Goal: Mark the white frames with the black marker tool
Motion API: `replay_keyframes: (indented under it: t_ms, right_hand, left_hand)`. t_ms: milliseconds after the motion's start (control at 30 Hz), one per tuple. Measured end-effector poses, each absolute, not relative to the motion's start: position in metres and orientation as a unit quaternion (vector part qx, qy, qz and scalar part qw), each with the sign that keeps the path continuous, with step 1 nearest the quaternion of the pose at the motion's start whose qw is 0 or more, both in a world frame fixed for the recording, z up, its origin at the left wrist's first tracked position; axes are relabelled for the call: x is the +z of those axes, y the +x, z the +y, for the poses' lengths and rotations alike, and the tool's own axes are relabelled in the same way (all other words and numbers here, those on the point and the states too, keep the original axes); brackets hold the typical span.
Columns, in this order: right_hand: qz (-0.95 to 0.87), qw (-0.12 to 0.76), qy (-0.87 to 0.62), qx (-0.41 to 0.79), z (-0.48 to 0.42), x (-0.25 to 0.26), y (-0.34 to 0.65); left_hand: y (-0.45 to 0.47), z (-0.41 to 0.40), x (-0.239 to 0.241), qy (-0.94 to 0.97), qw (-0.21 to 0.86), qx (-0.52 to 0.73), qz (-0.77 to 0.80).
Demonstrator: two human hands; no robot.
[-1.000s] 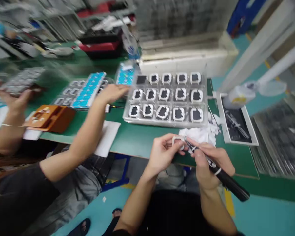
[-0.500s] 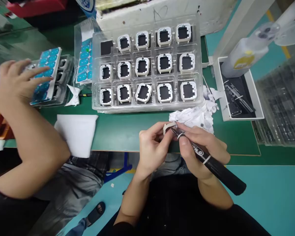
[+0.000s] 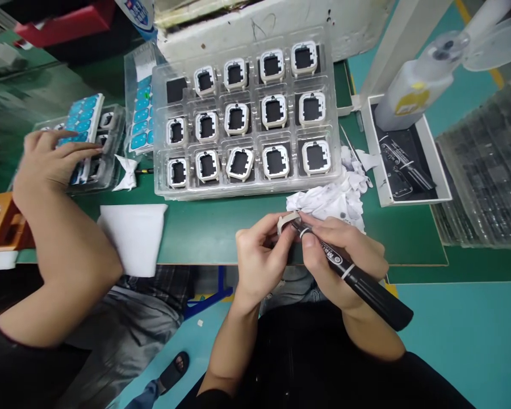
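Observation:
My left hand (image 3: 262, 255) pinches a small light watch case frame (image 3: 288, 219) between thumb and fingers, near the front edge of the green table. Wrapped around a black marker pen (image 3: 361, 284), my right hand (image 3: 344, 255) holds its tip end against the inner side of the frame. The exact contact point is partly hidden by my fingers. Just beyond my hands stands a clear plastic tray (image 3: 247, 190) with several similar white frames (image 3: 275, 161) in its compartments. A crumpled white cloth (image 3: 327, 201) lies between the tray and my right hand.
At right, a white box (image 3: 417, 202) holds a bottle (image 3: 413, 94) and another marker (image 3: 409, 165). Stacked clear trays (image 3: 485, 193) stand beyond it. On the left, a co-worker's hand (image 3: 51, 159) reaches over blue-filmed parts (image 3: 85, 113). A folded white cloth (image 3: 134, 236) overhangs the table edge.
The camera view has shifted slightly. My hands keep the frame and marker in nearly the same pose. The co-worker's hand has come down onto the blue-filmed parts.

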State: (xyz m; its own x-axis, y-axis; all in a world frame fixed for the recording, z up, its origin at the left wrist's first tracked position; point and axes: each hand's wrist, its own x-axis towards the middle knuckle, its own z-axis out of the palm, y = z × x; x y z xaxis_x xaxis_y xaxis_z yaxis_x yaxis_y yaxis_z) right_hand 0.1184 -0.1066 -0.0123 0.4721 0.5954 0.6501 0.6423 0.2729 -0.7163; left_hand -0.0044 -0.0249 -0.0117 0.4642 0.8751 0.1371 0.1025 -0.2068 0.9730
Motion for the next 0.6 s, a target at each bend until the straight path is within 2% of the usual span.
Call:
replay_keyframes:
  t_ms: [333, 600]
  right_hand:
    - [-0.528, 0.591, -0.609, -0.045, -0.1067, -0.0090, 0.1159]
    - [-0.518, 0.598, -0.610, -0.050, -0.1054, -0.0108, 0.1156]
  left_hand:
    - [-0.0048, -0.0266, -0.0106, 0.714, 0.474, 0.358, 0.371]
    - [-0.0034, -0.0289, -0.0134, 0.698, 0.494, 0.371, 0.362]
